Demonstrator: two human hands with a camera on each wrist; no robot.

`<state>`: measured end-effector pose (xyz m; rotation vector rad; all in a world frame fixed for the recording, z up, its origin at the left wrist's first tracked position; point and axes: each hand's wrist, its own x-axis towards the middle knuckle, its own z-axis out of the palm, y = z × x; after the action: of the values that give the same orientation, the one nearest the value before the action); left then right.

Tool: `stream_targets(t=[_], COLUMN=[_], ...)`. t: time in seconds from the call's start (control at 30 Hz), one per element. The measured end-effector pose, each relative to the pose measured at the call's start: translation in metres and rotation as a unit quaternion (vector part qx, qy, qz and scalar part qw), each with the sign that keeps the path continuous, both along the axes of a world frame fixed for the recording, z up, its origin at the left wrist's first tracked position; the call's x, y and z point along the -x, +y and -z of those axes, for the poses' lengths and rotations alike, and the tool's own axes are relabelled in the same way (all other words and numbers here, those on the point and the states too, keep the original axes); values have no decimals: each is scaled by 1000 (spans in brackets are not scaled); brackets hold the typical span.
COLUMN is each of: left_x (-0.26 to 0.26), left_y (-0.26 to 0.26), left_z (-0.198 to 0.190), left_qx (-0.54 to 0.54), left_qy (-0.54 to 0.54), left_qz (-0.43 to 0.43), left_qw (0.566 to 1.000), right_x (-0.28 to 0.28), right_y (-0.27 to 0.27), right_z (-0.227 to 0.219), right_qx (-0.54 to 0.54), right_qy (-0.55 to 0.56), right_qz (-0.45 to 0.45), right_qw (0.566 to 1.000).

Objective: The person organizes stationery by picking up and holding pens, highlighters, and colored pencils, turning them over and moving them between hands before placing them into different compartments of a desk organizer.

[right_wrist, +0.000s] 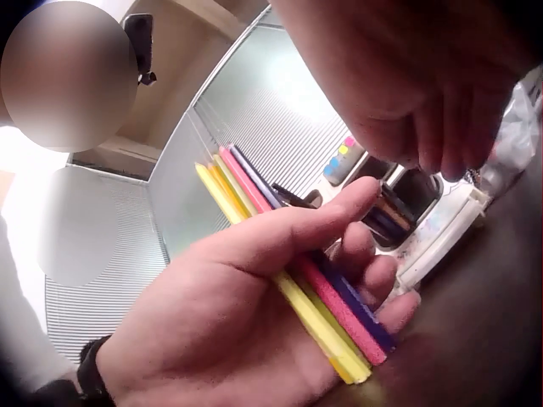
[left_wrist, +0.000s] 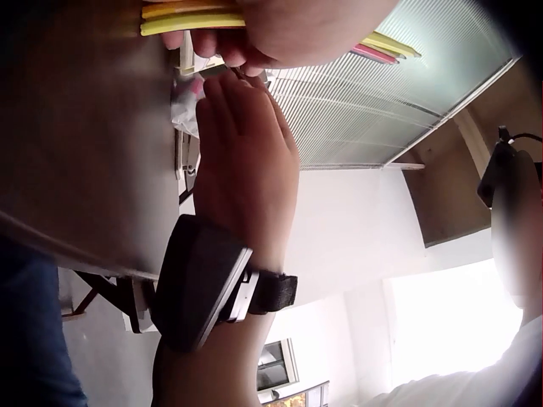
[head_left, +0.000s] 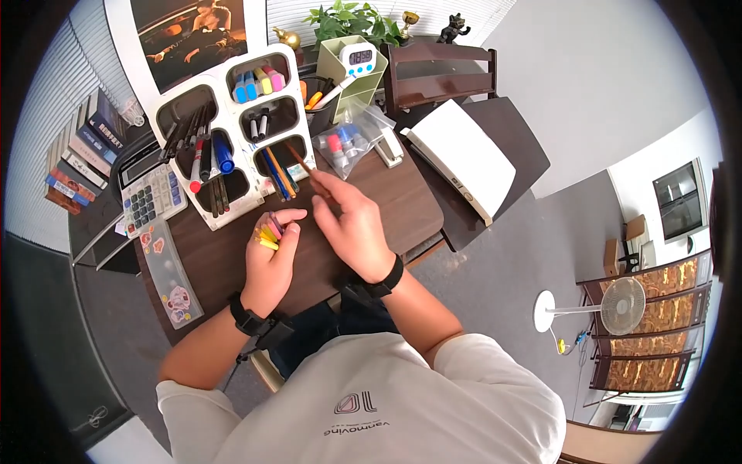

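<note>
My left hand (head_left: 267, 259) holds a bundle of colored pencils (right_wrist: 318, 318), yellow, pink and purple, lying across the palm under the thumb. The same bundle's yellow pencils (left_wrist: 191, 21) stick out past the hand in the left wrist view. Beside it, my right hand (head_left: 355, 228) pinches a brown pencil (head_left: 300, 158) at the fingertips, its far end inside the lower right compartment of a white desk organizer (head_left: 220, 87). Blue and orange pencils (head_left: 280, 174) lean in that compartment. In the right wrist view, the right hand's curled fingers (right_wrist: 458, 127) hide most of their grip.
Other compartments hold markers (head_left: 205, 158), highlighters (head_left: 259, 83) and dark pens. Right of the organizer lie a clear plastic bag (head_left: 352, 143) and a stapler (head_left: 389, 148). A calculator (head_left: 154, 201) and a stickered clear ruler-like strip (head_left: 166, 271) are on the left. A white binder (head_left: 464, 158) rests further right.
</note>
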<state>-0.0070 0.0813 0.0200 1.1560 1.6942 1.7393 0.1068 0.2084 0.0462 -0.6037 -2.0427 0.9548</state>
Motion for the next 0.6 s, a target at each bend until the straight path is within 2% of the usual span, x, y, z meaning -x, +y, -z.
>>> stream_targets(t=[0.1,0.17,0.27,0.43,0.57,0.6], left_x=[-2,-3,1,-2,0,-1], left_y=[2,1,-4,-3,-3,-4], left_z=[2,2,5,2,8,7], left_qx=[-37,-39,1,-16,-27,-26], left_qy=[-30,-91,-111,-114,-121,-121], left_qz=[-11,-11,2,-8,-8,-8], left_qw=[999,995,994,993,992,992], right_x=[10,13,15,16,19,20], right_y=[-2,-2,1,3,4,3], right_z=[2,0,5,3,6,6], right_qx=[-4,-1,22,72,53,78], right_qy=[-13,-13,-1,1,22,23], right_qz=[-33,-44,-60,-83,-86,-92], right_qw=[999,999,998,994,995,992])
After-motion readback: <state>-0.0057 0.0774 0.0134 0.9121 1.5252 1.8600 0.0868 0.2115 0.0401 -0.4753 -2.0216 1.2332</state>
